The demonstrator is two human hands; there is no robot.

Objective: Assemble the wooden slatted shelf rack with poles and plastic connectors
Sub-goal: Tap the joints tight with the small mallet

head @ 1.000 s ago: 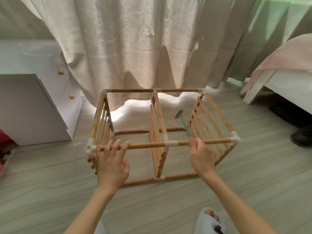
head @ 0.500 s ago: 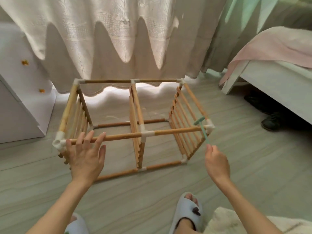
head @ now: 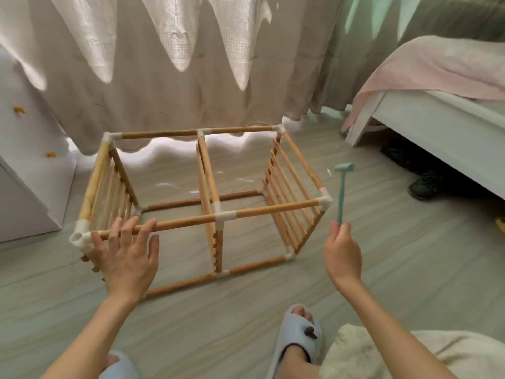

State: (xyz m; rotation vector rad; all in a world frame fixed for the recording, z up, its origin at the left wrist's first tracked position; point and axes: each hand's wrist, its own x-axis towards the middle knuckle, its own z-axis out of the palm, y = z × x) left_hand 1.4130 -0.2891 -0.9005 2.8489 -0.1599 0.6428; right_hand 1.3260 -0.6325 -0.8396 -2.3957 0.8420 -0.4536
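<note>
The wooden rack point(head: 207, 198) lies on its side on the pale floor point(head: 382, 269) at the centre of the view, a box of poles joined by white plastic connectors, with slatted panels at its 9 o'clock end, its middle and its 3 o'clock end. The left hand point(head: 127, 255) is spread flat at about 8 o'clock, fingers straight, its fingertips point(head: 151, 222) resting on the near top pole point(head: 191, 221) just beside the open-ended corner connector point(head: 79, 237); it grasps nothing. The right hand point(head: 343, 254), at 4 o'clock and clear of the rack, pinches the lower end of a small mint-green hammer point(head: 341, 192), which stands nearly upright with its head at the top, near the rack's right corner connector point(head: 325, 201) but probably not touching it, though the gap is hard to judge. A pale curtain point(head: 169, 64) hangs at 12 o'clock behind the rack, a white cabinet point(head: 30, 170) stands at 9 o'clock, and a bed with a pink cover point(head: 437, 69) sits at 2 o'clock with a dark shoe point(head: 425, 186) beneath it. Two feet in light blue slippers point(head: 296, 343) show at 6 o'clock.
</note>
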